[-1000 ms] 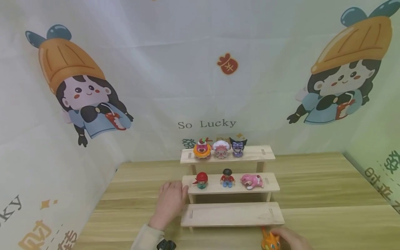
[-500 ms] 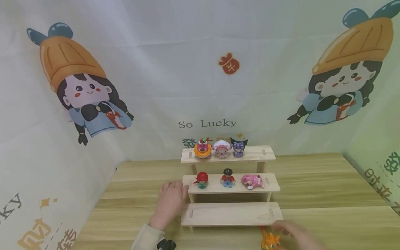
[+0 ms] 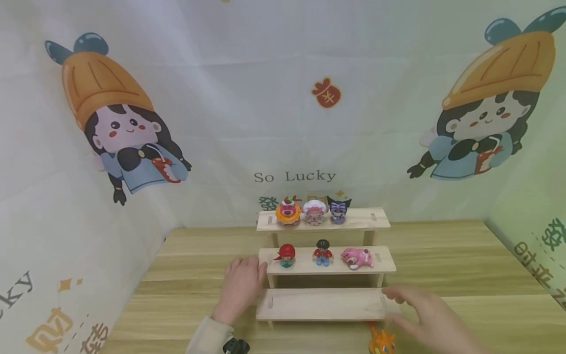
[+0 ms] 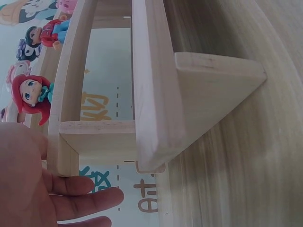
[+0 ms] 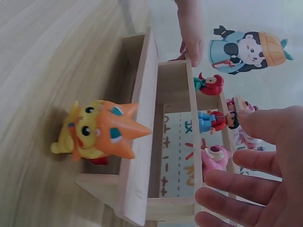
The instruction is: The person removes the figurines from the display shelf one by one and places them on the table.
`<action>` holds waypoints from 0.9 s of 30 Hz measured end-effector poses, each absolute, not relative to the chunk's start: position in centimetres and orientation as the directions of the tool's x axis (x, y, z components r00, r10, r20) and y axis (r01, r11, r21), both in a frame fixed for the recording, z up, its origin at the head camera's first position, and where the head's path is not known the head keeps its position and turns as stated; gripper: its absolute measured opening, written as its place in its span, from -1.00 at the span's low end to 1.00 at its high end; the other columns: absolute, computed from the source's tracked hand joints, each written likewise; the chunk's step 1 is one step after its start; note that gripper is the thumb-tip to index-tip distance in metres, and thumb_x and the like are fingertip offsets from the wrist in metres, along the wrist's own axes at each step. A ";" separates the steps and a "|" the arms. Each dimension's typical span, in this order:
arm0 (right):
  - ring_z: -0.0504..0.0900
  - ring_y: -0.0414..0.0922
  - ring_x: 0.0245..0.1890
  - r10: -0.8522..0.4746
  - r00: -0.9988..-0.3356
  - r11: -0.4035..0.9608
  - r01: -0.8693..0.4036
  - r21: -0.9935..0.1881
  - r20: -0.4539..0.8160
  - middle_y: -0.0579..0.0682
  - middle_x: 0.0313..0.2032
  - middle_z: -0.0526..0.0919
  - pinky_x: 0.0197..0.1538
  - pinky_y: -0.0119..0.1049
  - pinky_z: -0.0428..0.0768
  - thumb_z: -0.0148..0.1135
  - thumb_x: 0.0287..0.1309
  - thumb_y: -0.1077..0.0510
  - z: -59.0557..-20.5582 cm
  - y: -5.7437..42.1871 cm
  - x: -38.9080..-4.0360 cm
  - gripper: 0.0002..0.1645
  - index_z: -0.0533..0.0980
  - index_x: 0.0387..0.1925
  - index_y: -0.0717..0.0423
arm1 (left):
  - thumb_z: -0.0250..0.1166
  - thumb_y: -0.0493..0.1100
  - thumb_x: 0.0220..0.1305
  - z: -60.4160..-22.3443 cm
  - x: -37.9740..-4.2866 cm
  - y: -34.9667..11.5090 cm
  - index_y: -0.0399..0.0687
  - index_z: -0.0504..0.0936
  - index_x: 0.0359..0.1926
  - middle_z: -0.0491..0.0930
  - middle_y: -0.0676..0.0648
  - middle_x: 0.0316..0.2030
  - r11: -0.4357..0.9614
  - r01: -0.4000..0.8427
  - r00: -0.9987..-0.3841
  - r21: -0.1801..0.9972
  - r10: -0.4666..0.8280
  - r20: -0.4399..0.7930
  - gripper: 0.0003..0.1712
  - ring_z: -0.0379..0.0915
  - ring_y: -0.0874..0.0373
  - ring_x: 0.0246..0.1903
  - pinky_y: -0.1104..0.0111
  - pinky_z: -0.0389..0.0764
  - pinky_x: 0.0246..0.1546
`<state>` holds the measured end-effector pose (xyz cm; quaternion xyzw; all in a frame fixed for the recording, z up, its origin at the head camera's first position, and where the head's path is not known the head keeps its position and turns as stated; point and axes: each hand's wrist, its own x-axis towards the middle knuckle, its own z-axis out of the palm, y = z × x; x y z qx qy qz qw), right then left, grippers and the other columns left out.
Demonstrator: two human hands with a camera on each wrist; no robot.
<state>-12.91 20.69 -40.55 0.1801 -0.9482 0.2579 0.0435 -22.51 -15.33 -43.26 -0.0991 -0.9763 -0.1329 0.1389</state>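
A three-step wooden display stand [image 3: 325,306] stands on the table. My left hand [image 3: 240,287] grips the left end of its middle shelf; in the left wrist view the thumb lies over the board [image 4: 57,158] and the fingertips show past its end. My right hand [image 3: 431,314] is at the right end of the lowest shelf, fingers apart, holding nothing; whether it touches the board cannot be seen. Just in front of that shelf is an orange-and-yellow toy figure [image 3: 382,341] with a pointed hood [image 5: 116,130], cut off by the head view's lower edge.
The middle shelf carries a red-haired figure [image 3: 286,255], a black-capped figure [image 3: 323,253] and a pink bear lying down [image 3: 357,257]. On the top shelf sit an orange-ringed bear [image 3: 288,212], a white-hatted figure [image 3: 315,212] and a purple-black figure [image 3: 338,211]. A printed cloth [image 3: 212,123] hangs behind.
My right hand has let go of the orange-and-yellow toy figure and moved up and away over the lowest shelf's right end. The figure stays in place; my left hand has not moved.
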 end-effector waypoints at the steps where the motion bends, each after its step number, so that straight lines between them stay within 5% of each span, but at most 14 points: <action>1: 0.61 -0.17 -0.17 -0.320 -0.928 0.804 -0.373 -0.463 0.192 -0.14 -0.07 0.65 -0.14 -0.23 0.59 0.29 0.12 -0.14 -40.4 20.6 -13.0 -0.50 0.53 0.04 0.01 | 0.00 -0.03 0.43 -43.3 -22.5 -15.3 -0.08 0.40 -0.45 0.53 -0.11 -0.41 0.946 0.227 -0.944 0.233 0.154 0.293 -0.68 0.43 -0.11 -0.16 0.03 0.33 0.03; 14: 0.61 -0.26 -0.31 -0.368 -0.792 0.774 -0.551 -0.311 0.487 -0.15 -0.23 0.70 -0.25 -0.30 0.61 0.43 -0.03 0.16 -39.2 20.0 -15.3 -0.70 0.60 -0.19 0.01 | 0.00 -0.04 0.43 -43.4 -22.5 -15.3 -0.10 0.42 -0.44 0.58 -0.14 -0.37 0.943 0.227 -0.940 0.243 0.146 0.310 -0.68 0.44 -0.08 -0.21 0.09 0.39 -0.10; 27: 0.63 -0.13 -0.29 -0.363 -0.821 0.797 -0.519 -0.310 0.440 -0.02 -0.20 0.70 -0.21 -0.16 0.61 0.34 0.10 0.15 -36.2 19.5 -17.9 -0.76 0.61 -0.17 0.11 | -0.02 -0.05 0.44 -43.4 -22.4 -15.3 -0.10 0.41 -0.45 0.60 -0.17 -0.40 0.939 0.211 -0.947 0.272 0.126 0.297 -0.68 0.46 -0.15 -0.13 0.05 0.40 -0.02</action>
